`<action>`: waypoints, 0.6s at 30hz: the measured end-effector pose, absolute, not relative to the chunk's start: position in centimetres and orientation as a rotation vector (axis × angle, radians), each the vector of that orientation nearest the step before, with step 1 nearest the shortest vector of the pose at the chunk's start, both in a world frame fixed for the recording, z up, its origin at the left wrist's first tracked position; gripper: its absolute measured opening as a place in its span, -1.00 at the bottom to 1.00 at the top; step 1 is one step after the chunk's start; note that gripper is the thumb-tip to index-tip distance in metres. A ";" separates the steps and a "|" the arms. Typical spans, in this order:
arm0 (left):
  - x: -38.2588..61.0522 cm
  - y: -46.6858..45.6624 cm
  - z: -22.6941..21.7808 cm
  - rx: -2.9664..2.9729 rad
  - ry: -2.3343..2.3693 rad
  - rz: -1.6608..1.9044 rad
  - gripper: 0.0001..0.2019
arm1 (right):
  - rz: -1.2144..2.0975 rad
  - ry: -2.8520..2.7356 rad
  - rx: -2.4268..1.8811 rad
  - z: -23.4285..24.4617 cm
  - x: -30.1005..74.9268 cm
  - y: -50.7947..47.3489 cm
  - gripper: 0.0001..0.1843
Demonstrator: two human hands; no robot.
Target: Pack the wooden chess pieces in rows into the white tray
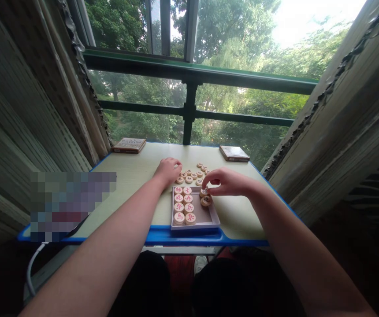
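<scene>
A small white tray sits near the front edge of a pale table. It holds several round wooden chess pieces with red characters, laid in two columns. My right hand pinches one piece at the tray's far right corner, just above another piece inside the tray. My left hand rests curled on the table, its fingers closed over the loose pieces scattered beyond the tray.
A flat box lies at the table's far left, and a dark lid or board at the far right. The table has a blue rim. A window railing stands behind, with curtains on both sides.
</scene>
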State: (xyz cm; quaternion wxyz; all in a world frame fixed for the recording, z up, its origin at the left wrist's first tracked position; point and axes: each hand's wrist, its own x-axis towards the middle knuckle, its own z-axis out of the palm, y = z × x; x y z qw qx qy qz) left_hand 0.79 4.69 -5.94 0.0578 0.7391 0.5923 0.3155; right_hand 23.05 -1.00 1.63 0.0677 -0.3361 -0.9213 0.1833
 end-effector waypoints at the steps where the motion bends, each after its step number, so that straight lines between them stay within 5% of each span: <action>1: 0.8 4.8 -6.0 2.253 1.790 0.956 -0.74 | 0.600 -2.792 -0.996 1.6 23.0 -1.1 -0.76; 18: 0.7 4.4 -5.8 2.276 1.815 0.951 -0.74 | 0.667 -2.830 -1.035 2.1 22.8 -1.6 -0.77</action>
